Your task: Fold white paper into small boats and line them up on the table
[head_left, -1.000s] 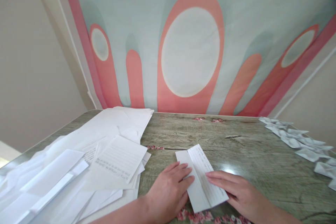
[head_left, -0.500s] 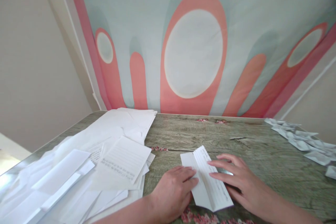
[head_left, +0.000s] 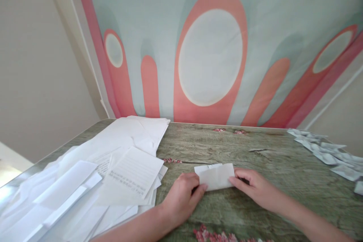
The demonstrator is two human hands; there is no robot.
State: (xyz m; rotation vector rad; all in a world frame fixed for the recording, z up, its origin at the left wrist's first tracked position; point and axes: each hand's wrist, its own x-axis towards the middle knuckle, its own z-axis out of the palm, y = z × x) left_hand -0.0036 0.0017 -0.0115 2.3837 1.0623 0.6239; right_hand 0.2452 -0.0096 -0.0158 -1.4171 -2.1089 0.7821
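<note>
Pinching opposite ends, the bare left hand [head_left: 183, 195] and right hand [head_left: 254, 186] clamp a folded white paper rectangle [head_left: 217, 177] over the grey-brown wood-grain tabletop [head_left: 215, 145]; squared edges should keep creases crisp.

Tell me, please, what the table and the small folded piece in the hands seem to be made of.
Table: wood-like top, greyish-brown grain, somewhat glossy near its left edge; the pink flowers look printed, so perhaps laminate. Folded piece: apparently matte white paper, from its thin edges and faint creases.
</note>
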